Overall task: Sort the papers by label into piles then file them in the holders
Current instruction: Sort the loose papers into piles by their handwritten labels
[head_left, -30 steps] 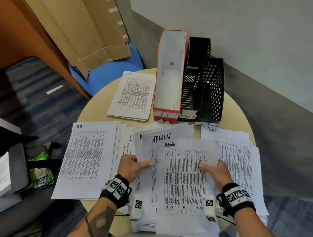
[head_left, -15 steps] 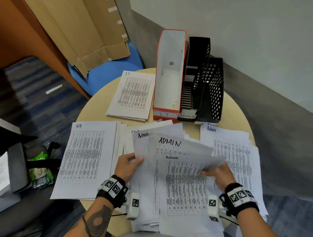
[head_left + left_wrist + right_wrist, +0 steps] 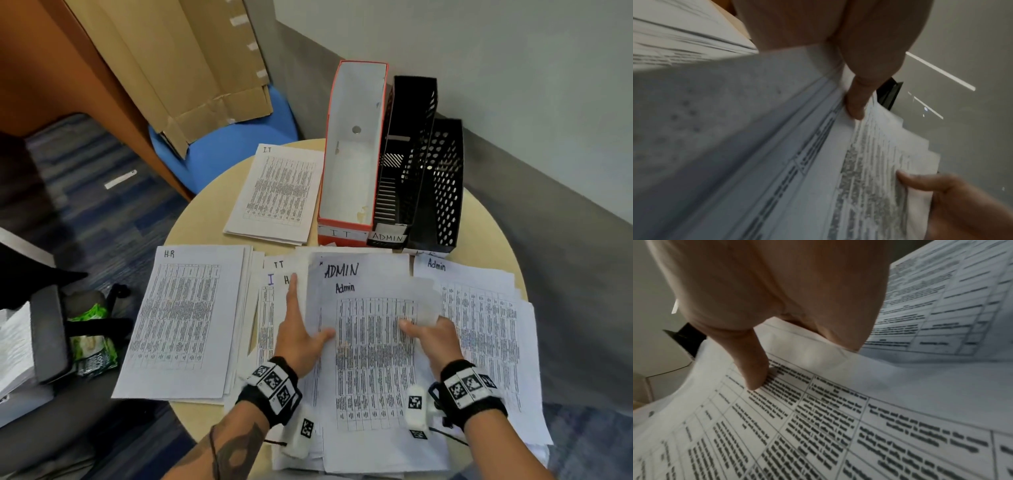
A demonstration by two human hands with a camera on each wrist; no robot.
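Observation:
On the mixed stack in front of me lies a sheet marked Admin over another marked ADMIN. My left hand has its thumb on their left edge, its index finger straight along that edge and its other fingers hidden beneath. My right hand pinches the top sheet's right edge, which curls upward, with the thumb on the print. Sorted piles: HR on the left, IT behind, Admin on the right.
Three holders stand at the back of the round table: red-edged IT, black ADMIN, black mesh one. A blue chair with cardboard sits behind. An office chair arm is at the left.
The top Admin sheet, lifted and bowed half a second ago, lies flatter again with only its right edge raised. My left index finger has stretched forward along the sheets' left edge.

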